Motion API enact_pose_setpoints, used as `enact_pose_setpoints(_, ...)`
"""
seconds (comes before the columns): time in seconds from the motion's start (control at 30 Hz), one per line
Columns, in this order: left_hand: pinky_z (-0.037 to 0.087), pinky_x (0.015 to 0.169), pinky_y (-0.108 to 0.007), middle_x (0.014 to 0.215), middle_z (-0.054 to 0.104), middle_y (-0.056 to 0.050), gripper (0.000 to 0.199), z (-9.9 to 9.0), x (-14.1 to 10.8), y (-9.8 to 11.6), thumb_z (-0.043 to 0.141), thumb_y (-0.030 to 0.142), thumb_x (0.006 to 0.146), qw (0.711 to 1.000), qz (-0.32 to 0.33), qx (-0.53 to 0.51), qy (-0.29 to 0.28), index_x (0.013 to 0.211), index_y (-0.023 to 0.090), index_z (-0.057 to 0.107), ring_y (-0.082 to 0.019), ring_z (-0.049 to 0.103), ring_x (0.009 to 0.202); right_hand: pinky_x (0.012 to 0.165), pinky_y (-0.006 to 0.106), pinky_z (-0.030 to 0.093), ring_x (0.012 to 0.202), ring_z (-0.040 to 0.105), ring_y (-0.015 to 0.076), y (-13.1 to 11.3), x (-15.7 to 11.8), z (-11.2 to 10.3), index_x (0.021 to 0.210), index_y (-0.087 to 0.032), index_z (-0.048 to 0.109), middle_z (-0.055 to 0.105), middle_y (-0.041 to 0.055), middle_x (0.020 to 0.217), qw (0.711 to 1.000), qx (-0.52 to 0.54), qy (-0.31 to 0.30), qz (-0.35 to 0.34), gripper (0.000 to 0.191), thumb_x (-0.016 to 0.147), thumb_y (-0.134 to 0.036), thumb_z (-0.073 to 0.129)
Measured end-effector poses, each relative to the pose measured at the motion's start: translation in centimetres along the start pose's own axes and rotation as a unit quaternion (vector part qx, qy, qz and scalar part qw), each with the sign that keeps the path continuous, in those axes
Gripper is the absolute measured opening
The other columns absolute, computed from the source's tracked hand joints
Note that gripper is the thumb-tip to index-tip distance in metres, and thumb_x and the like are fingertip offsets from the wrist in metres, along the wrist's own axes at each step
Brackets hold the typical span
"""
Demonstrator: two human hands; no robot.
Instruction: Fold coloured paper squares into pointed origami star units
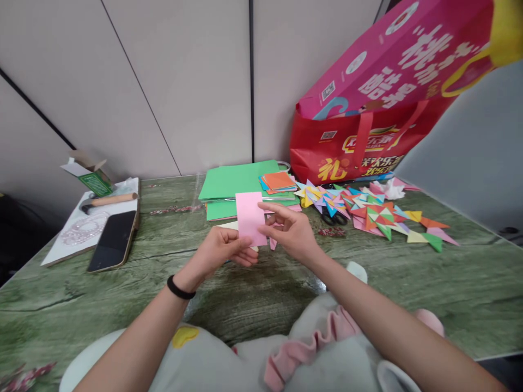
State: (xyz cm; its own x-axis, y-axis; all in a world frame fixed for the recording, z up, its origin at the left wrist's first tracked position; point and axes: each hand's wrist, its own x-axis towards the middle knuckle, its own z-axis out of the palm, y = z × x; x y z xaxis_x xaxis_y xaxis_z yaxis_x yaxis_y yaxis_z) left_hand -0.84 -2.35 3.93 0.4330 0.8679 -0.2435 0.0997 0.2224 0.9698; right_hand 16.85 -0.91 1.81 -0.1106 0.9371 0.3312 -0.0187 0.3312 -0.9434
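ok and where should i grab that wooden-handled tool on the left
Probably by the wooden handle, from the right: its free end points that way, while the dark head lies at the left. The phone lies just in front, so come in above it.

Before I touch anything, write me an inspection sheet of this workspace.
Surface: green wood-grain table, partly covered.
Job's things: pink rectangular paper, in hand; green paper stack beyond, with small orange-topped paper pile on it.
Clutter: black flat phone, wooden-handled tool, multicoloured folded paper pieces.
Hands: left hand pinches the pink paper's lower part; right hand has thumb and index finger spread at its right edge.
Cables: nothing certain; white loop behind the stack, unclear.
Surroundings: pale panelled wall, red printed bag.
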Motion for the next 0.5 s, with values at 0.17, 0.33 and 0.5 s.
enact_pose_setpoints(0.17,0.053,0.07,-0.035,0.072,0.064,-0.003,0.031,0.24,0.36,0.02,0.062,0.041,0.07,0.993,0.094,-0.013,0.064,0.075,0.01,0.065,-0.015,0.061,0.067,0.054,0.023,0.05,0.067,0.056,0.0093,-0.01,-0.16,0.25,0.108,-0.022,0.058,0.055,0.0071,0.111,1.0,0.008,0.003,-0.006,0.045,0.064,-0.021,0.067)
enact_pose_setpoints(0.33,0.037,0.048,-0.02,0.055,0.053,0.002,0.031,-0.33,0.58,-0.03,0.051,0.035,0.078,0.955,0.167,0.174,0.17,0.061,0.011,0.061,-0.008,0.045,0.051,0.052,0.024,0.051,0.074,0.058,0.013,-0.2,-0.4,0.57,0.112,-0.023,0.051,0.051,0.0082,0.112,0.998,-0.045,-0.007,-0.032,0.046,0.068,-0.024,0.065)
enact_pose_setpoints(0.5,0.034,0.052,-0.02,0.058,0.06,0.0,0.026,-0.6,0.34,-0.58,0.045,0.025,0.082,0.838,0.259,0.458,0.144,0.069,0.014,0.064,-0.009,0.048,0.051,0.089,0.043,0.043,0.115,0.041,0.0236,-0.49,-0.3,0.23,0.108,-0.027,0.057,0.043,0.0069,0.123,0.941,-0.26,0.022,-0.218,0.033,0.076,-0.023,0.059)
